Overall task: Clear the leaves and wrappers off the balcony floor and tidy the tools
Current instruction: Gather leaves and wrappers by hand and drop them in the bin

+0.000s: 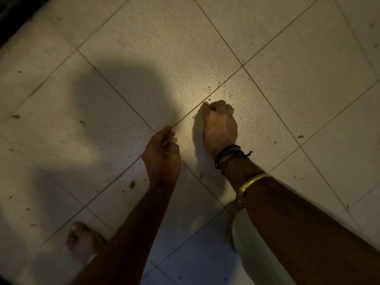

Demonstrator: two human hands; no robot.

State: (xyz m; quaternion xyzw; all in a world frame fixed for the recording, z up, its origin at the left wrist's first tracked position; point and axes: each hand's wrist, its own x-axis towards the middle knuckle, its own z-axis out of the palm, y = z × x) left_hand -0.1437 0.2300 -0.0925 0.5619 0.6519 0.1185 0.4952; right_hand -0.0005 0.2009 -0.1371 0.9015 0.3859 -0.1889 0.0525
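Tile floor [287,58] — leaf crumbs [209,87] just past curled fingers [221,104] of right hand [220,128]; left hand [162,155] curled, contents unclear.

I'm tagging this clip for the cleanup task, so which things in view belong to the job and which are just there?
Part of the job: leaf scraps scattered over the tiled floor; right hand, fingers curled down among them; left hand, curled, contents hidden. No wrappers or tools in view.
Just there: bare foot; dark wristbands; gold bangle.
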